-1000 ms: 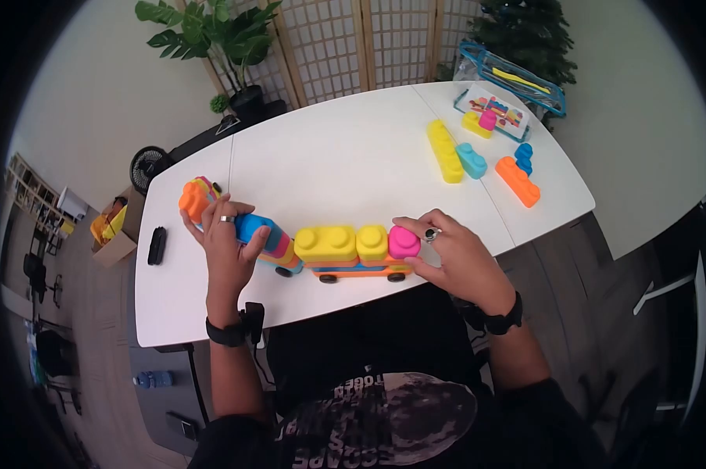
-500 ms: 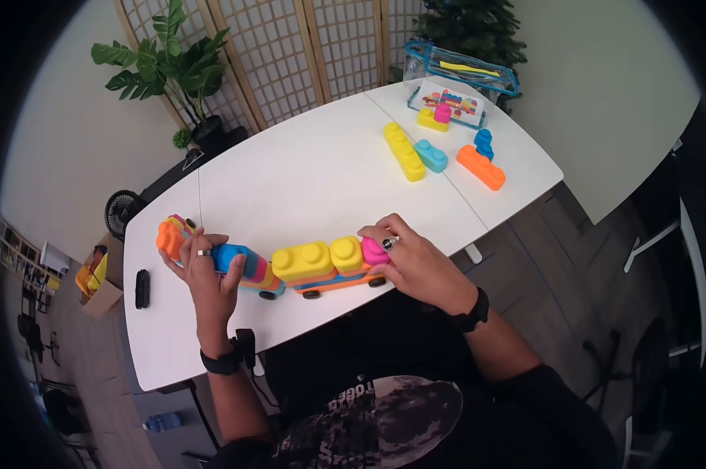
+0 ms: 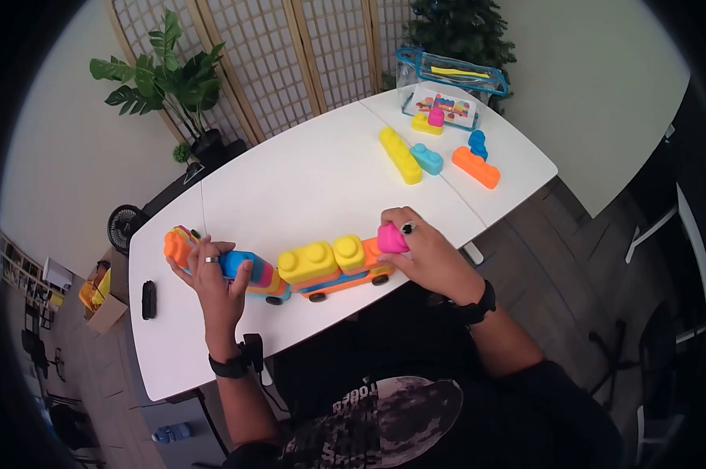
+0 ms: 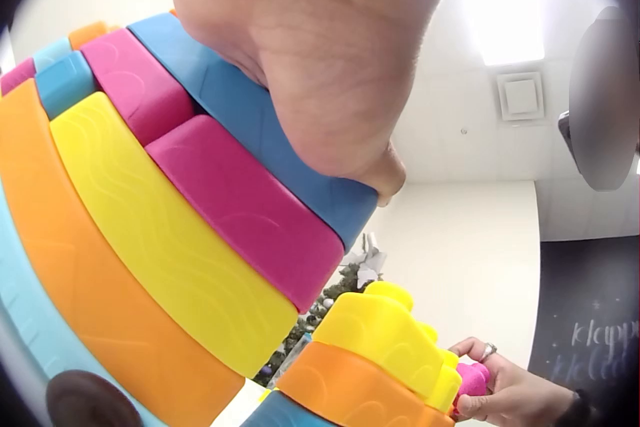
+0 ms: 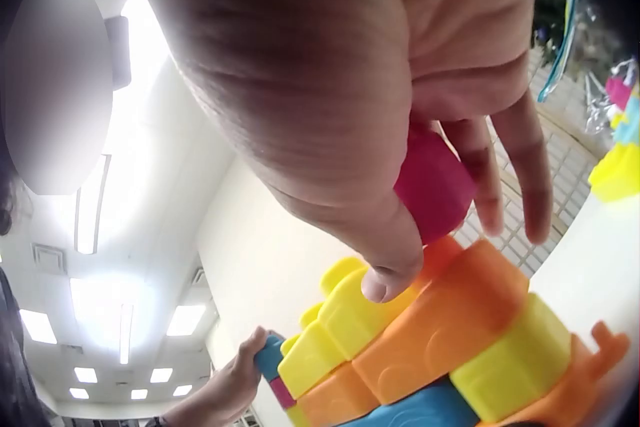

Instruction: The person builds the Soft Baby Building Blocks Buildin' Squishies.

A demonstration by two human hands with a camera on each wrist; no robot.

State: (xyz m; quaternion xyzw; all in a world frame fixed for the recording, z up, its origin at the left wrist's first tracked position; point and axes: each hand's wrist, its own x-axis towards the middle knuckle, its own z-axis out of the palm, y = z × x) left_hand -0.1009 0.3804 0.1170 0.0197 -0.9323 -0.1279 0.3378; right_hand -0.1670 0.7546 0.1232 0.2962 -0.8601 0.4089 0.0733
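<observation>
My right hand (image 3: 440, 267) grips the pink block (image 3: 392, 238) between thumb and fingers. The block sits at the right end of the wheeled block assembly (image 3: 341, 283), above its orange block (image 3: 373, 255); contact between the two cannot be confirmed. Two yellow blocks (image 3: 308, 262) occupy the upper level, left of that position. My left hand (image 3: 220, 293) grips the blue block (image 3: 239, 264) atop the left stack (image 3: 273, 283), thumb against its side. Both wheeled units rest on the tabletop (image 3: 290, 176). Loose blocks (image 3: 476, 167) lie near the clear bag (image 3: 454, 72).
</observation>
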